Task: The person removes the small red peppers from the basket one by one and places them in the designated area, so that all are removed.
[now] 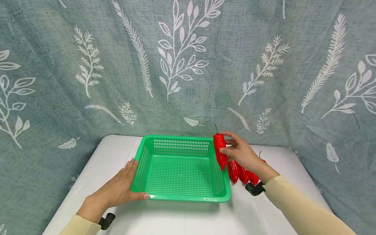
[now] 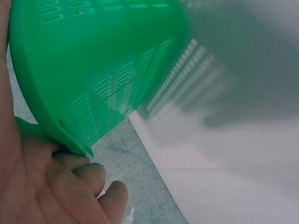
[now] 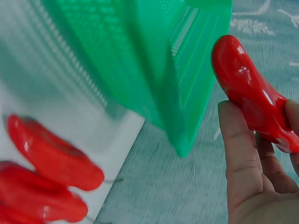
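Observation:
A green plastic basket (image 1: 188,198) with slotted walls stands in the middle of the table, nothing lying in it. Against its near left corner rests my left hand (image 1: 117,186), fingers stretched along the left rim and thumb on the front rim. My right hand (image 1: 239,151) pinches a shiny red pepper (image 1: 220,151) between thumb and fingers. That pepper hangs nearly upright at the basket's right rim, its thin stem pointing up. In the right wrist view, its rounded tip (image 3: 229,51) overlaps the basket wall (image 3: 201,93).
Several more red peppers (image 1: 233,171) lie side by side on the white table (image 1: 264,212), just right of the basket and partly hidden under my right hand and wrist. Behind the table hangs a grey-green curtain (image 1: 217,81) with white leaf prints.

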Motion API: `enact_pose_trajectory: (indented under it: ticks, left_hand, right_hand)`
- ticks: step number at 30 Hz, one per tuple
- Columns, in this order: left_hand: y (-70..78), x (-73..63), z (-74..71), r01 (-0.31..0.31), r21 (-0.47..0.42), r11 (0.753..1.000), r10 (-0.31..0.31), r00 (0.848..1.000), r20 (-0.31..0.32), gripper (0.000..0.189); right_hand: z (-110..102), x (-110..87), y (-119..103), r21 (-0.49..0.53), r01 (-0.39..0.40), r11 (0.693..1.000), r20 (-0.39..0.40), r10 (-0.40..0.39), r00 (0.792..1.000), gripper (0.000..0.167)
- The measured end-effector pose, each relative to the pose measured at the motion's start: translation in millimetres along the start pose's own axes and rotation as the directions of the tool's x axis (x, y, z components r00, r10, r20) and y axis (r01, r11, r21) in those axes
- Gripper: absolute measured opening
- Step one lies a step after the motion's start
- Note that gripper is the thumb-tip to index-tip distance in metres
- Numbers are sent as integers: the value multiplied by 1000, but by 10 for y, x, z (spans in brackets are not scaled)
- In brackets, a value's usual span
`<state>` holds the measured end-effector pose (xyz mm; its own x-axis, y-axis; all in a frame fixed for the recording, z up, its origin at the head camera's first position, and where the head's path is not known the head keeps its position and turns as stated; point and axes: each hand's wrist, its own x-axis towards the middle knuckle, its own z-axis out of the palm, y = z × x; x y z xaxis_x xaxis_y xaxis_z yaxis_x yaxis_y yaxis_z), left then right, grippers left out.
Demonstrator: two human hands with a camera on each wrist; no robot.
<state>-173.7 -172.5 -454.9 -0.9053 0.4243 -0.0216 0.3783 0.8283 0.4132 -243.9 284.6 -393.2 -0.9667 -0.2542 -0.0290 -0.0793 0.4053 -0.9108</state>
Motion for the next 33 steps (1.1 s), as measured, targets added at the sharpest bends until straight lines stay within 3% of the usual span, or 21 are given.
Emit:
enact_pose_trajectory:
  ticks: [9, 17, 33]
  left_hand:
    - [-7, 9, 11, 3, -7, 1000, -3, 1000, 4, 138]
    - [-4, 17, 16, 7, -6, 1000, -7, 1000, 5, 139]
    - [1, -9, 10, 12, -17, 1000, -12, 1000, 6, 138]
  right_hand:
    - [-306, -168, 102, -117, -41, 992, -72, 33, 997, 69]
    - [-543, -323, 306, -267, -104, 958, -158, 63, 986, 71]
    - [-996, -535, 751, -368, -249, 896, -240, 168, 956, 72]
